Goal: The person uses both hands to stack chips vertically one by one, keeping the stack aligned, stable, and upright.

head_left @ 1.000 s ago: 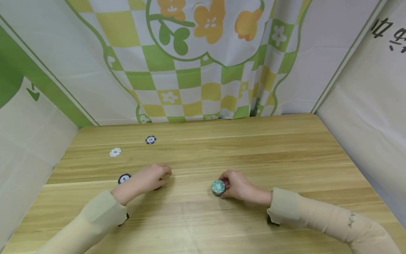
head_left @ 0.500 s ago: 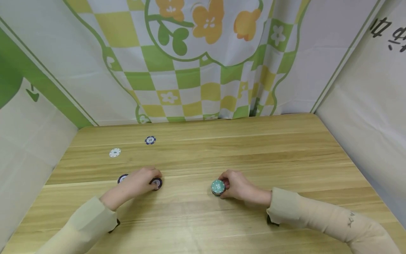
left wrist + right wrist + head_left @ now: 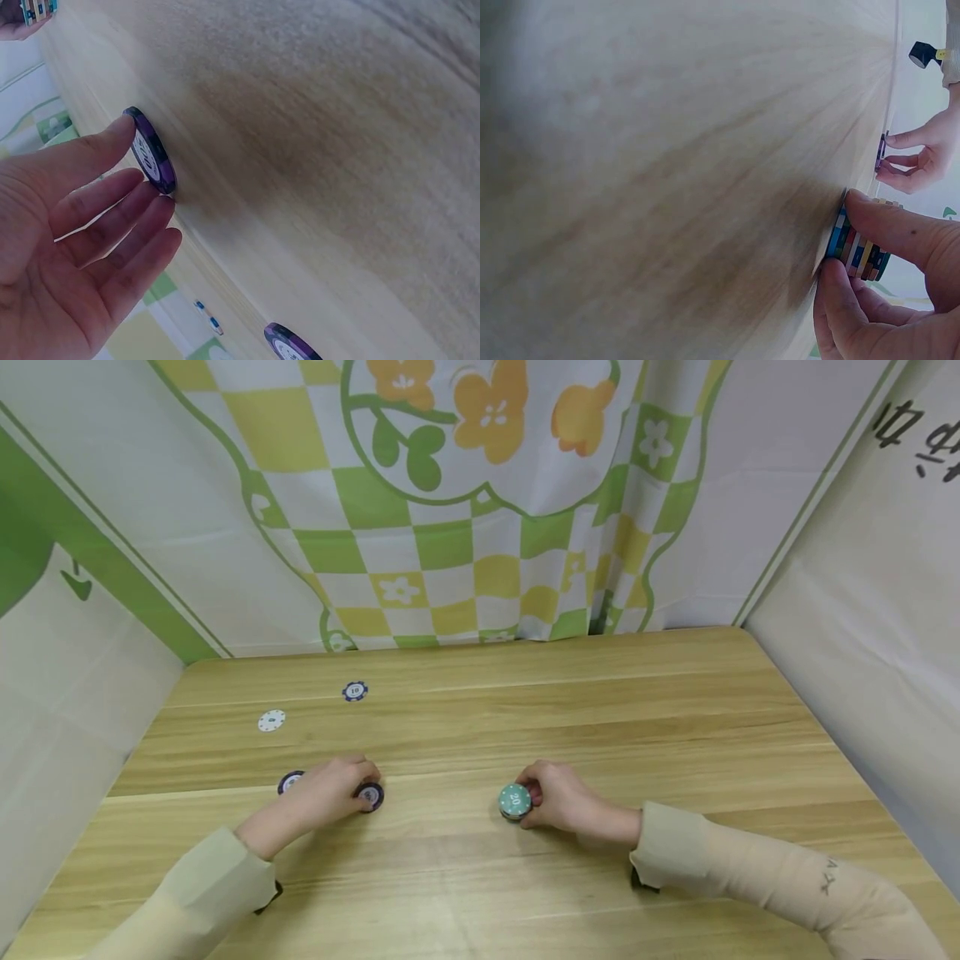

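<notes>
My left hand [image 3: 326, 792] spans a dark purple-and-black poker chip [image 3: 371, 795] lying flat on the table. In the left wrist view, the thumb is at one edge of that chip [image 3: 152, 156] and fingertips are at the opposite edge. My right hand [image 3: 570, 802] grips a short stack of poker chips [image 3: 515, 799] by its sides, with a green chip marked 20 on top. Several coloured layers of the stack [image 3: 862, 250] show in the right wrist view, its base at the tabletop. Another dark chip [image 3: 288, 782] is partly hidden behind my left wrist.
Farther back on the left of the wooden table [image 3: 637, 718] lie a white chip [image 3: 272, 720] and a blue-and-white chip [image 3: 356, 692] marked 10. A checked curtain [image 3: 450, 552] hangs along the table's back edge. Pale cloth walls stand at both sides.
My left hand has moved left and come to hold the dark chip, which was mostly hidden under it before. My right hand keeps its grip on the stack in the same place.
</notes>
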A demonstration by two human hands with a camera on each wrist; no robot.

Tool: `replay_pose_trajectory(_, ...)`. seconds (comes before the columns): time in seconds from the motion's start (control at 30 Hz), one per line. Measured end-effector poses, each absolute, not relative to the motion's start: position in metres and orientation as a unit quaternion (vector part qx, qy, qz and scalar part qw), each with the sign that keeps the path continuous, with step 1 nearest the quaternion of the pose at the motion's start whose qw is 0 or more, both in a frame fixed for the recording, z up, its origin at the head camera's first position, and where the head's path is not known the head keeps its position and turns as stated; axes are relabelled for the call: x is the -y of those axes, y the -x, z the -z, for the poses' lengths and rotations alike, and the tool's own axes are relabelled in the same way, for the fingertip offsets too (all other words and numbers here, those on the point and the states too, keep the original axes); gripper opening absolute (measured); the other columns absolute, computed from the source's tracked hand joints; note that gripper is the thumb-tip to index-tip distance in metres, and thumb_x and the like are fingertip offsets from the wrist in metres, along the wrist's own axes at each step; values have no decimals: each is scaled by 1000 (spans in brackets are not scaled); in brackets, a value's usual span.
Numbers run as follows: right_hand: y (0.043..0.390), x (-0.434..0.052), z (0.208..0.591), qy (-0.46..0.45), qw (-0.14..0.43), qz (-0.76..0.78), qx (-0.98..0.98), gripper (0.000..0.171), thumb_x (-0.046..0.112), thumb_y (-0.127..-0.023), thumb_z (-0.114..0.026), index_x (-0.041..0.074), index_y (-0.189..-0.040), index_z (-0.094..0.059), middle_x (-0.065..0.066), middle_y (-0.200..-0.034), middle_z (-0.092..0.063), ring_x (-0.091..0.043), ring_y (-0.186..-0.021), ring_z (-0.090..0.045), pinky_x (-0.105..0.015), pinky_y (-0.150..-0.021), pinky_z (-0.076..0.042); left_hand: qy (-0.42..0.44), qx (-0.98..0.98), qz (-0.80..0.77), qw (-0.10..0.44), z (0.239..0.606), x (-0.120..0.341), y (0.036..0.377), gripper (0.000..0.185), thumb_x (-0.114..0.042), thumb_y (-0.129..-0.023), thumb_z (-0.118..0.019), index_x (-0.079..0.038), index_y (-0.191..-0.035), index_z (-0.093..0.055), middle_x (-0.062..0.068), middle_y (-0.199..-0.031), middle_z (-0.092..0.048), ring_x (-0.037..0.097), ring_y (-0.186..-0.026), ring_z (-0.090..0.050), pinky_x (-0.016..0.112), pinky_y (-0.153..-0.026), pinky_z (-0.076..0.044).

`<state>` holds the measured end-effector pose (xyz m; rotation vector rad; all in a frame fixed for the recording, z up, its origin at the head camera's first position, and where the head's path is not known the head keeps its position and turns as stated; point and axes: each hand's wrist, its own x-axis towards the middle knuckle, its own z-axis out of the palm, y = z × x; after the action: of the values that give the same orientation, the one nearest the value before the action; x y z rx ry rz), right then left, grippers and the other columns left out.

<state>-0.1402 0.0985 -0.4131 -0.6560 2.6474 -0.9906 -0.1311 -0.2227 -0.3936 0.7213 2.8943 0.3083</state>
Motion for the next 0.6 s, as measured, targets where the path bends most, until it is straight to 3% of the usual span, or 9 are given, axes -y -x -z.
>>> replay_pose_trajectory(0.37,141,-99,413,230,116,341,-904,41,3,-56,-84,0,-92,-63,0,-78,-55,-10,-71,-49,-21,-63,-43,-225,-964,-114,80,393,219,130,30,-14,-70,-76,-3,-95,-64,6,-91,-60,19,-80,-59,34,-72,-50)
replay_pose_trajectory(0.6,140,-98,412,227,120,339,-905,41,3,-56,-84,0,-92,-63,0,-78,-55,-11,-72,-49,-21,-63,-43,-222,-964,-122,86,393,216,129,27,-13,-67,-78,-6,-87,-61,2,-85,-55,15,-74,-56,28,-66,-49)
